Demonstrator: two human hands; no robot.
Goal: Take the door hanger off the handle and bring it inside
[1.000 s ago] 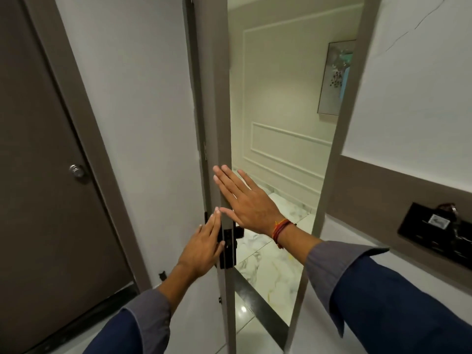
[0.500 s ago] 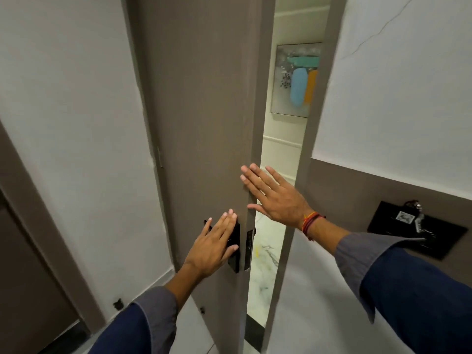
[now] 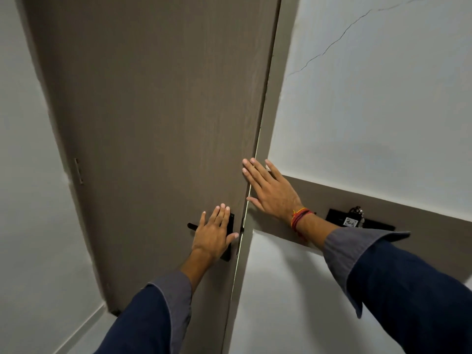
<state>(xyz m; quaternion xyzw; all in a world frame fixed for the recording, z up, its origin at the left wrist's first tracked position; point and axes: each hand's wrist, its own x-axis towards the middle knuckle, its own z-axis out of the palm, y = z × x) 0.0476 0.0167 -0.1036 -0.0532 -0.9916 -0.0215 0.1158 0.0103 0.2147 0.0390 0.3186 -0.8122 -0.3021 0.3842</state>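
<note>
Both your hands lie flat and empty, left hand (image 3: 215,232) over the handle (image 3: 192,226), right hand (image 3: 270,191) spanning the door (image 3: 158,123) edge (no hanger visible); you'd likely press it shut next.

Brown door (image 3: 153,123) nearly shut against frame, thin gap only. Left hand (image 3: 214,233) flat over black handle plate (image 3: 229,236), fingers spread. Right hand (image 3: 270,192) flat across door edge and frame. Black wall panel (image 3: 357,222) right.

Hotel-like room entrance: door (image 3: 158,123), wall key-card holder (image 3: 357,221).
</note>
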